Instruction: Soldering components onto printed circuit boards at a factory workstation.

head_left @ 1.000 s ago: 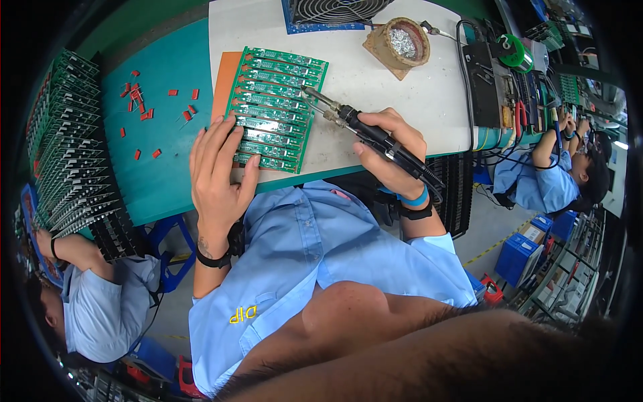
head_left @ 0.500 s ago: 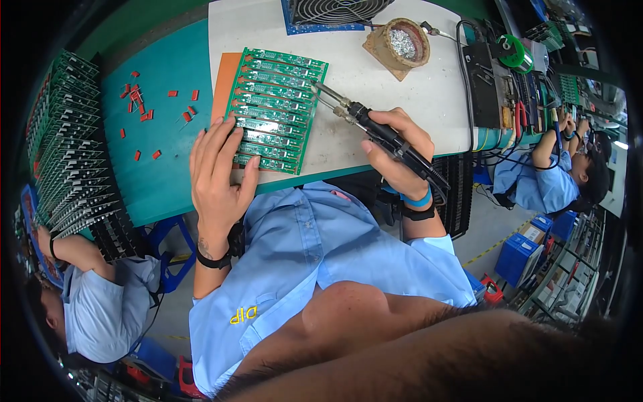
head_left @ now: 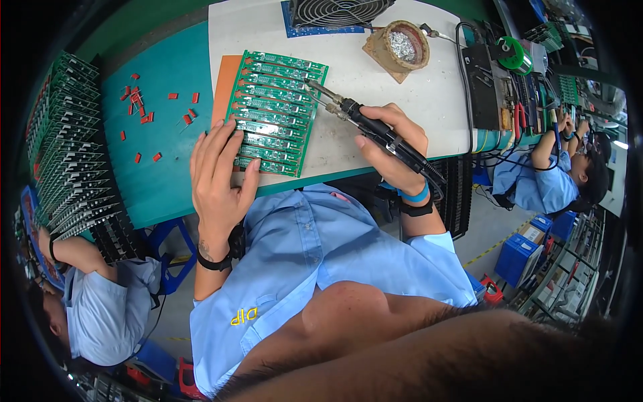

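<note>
A green panel of several narrow circuit boards [head_left: 278, 107] lies on an orange sheet [head_left: 224, 90] at the table's near side. My left hand [head_left: 218, 174] rests on the panel's lower left part, fingers stretched out and holding nothing. In my right hand [head_left: 402, 144] is a black soldering iron [head_left: 352, 108], with a second thin metal tube running beside its tip. The tip points up and left over the panel's right part, close to the upper rows. Whether it touches the board, I cannot tell.
Small red components [head_left: 136, 100] lie scattered on the green mat. Racked circuit boards [head_left: 70, 147] line the left edge. At the back are a fan [head_left: 338, 12] and a round pot [head_left: 408, 57]. A green solder spool [head_left: 514, 55] and pliers [head_left: 520, 117] sit right. Co-workers flank both sides.
The soldering iron's tip has moved slightly up and left across the panel, my right hand shifting left with it. My left hand stays nearly in place.
</note>
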### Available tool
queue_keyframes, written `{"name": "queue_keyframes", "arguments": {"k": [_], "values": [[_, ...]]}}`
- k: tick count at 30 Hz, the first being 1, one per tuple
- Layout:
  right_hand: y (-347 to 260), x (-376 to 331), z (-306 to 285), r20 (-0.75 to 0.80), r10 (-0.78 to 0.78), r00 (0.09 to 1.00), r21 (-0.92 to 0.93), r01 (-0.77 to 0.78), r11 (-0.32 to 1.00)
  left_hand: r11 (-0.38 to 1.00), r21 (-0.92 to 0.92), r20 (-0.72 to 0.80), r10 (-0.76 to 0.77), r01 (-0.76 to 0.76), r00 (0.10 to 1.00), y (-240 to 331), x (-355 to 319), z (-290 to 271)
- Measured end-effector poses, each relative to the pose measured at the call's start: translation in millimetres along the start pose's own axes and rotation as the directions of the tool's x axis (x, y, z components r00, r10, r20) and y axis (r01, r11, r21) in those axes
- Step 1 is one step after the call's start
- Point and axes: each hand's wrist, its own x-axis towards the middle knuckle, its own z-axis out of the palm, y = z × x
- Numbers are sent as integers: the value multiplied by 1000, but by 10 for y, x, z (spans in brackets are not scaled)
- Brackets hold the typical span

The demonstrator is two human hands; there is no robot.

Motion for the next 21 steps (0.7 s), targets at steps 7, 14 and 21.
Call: {"name": "queue_keyframes", "arguments": {"k": [7, 14, 21], "values": [[0, 27, -5, 9, -22, 1000, -11, 22, 1000, 1000, 8, 2, 13, -13, 1000, -28, 0, 12], [-26, -108, -142, -44, 3, 999, -37, -5, 999, 1000, 2, 5, 1, -1, 1000, -6, -12, -3], [205, -74, -174, -519, 249, 818, 113, -223, 968, 1000, 0, 11, 2, -2, 1000, 4, -6, -7]]}}
